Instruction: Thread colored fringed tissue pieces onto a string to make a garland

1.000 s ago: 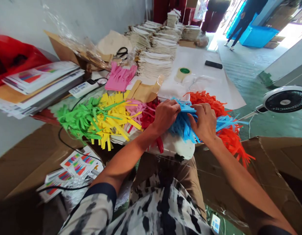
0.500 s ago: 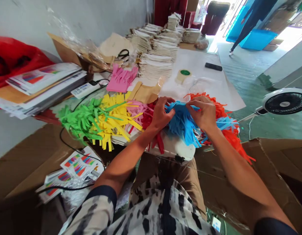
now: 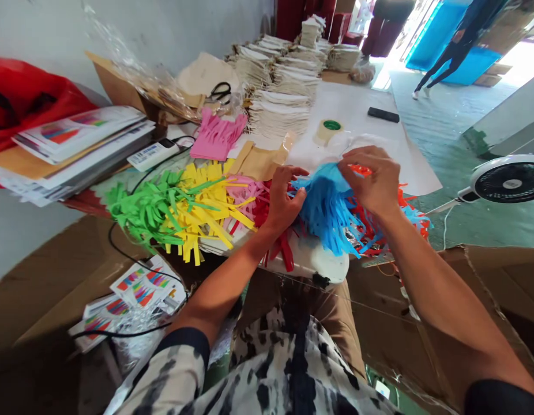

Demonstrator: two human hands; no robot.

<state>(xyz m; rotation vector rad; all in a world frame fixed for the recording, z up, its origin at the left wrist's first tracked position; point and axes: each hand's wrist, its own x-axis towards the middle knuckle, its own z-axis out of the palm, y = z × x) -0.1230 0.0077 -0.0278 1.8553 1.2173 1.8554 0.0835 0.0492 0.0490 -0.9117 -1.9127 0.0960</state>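
A bunch of blue paper fringe (image 3: 330, 216) hangs over the table's front edge between my hands. My left hand (image 3: 285, 199) is curled at the fringe's left end, with blue paper between its thumb and fingers. At the upper right end, my right hand (image 3: 375, 178) is closed in a pinch on the fringe, its fingertips partly hidden. Red fringe (image 3: 285, 251) lies beneath my left hand, with pink fringe (image 3: 245, 193), yellow fringe (image 3: 202, 207) and green fringe (image 3: 146, 210) farther left. Orange-red fringe (image 3: 364, 170) shows behind my right hand.
Behind the fringes are a tape roll (image 3: 328, 131), a black phone (image 3: 383, 114), pink cut paper (image 3: 218, 134), scissors (image 3: 220, 92) and stacked paper bundles (image 3: 279, 109). A fan (image 3: 511, 184) stands right. Printed sheets (image 3: 76, 135) lie left. A person (image 3: 459, 46) is in the background.
My right hand has moved up and right, spreading the top of the blue fringe. My left hand stays nearly in place. The person in the background has shifted position.
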